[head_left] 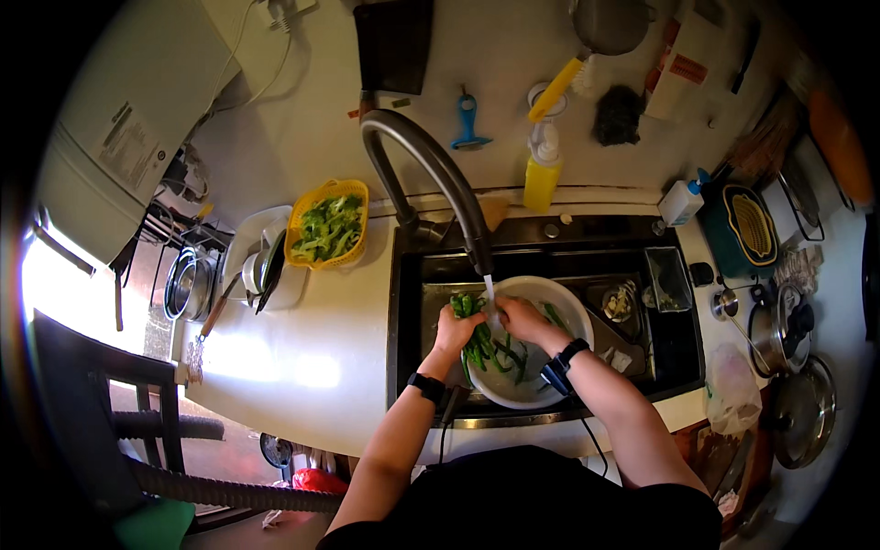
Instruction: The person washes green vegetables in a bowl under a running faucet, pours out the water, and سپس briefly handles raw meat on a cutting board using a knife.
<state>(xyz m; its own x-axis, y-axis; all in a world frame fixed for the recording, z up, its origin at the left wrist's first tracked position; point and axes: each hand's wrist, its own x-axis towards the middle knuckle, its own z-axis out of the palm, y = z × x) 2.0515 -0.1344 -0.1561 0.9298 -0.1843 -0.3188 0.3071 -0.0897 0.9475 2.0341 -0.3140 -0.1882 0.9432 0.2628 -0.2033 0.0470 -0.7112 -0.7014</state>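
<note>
My left hand (pixel 455 331) grips a bunch of long green peppers (pixel 481 347) over the left rim of a white basin (pixel 581 309). Water runs from the curved metal faucet (pixel 481 240) beside my right hand (pixel 522 320), which is at the stream over the basin; its fingertips are bent, and whether they hold anything is hard to see. More green peppers (pixel 517 357) lie in the basin, which stands in the dark sink (pixel 405 330).
Left on the counter (pixel 330 330) stand a yellow basket (pixel 295 237) of cut greens and a white dish rack (pixel 295 292). A yellow soap bottle (pixel 543 182) is behind the sink. Food scraps (pixel 620 302) lie in its drain. A pot (pixel 766 330) and plastic bag (pixel 732 388) sit at right.
</note>
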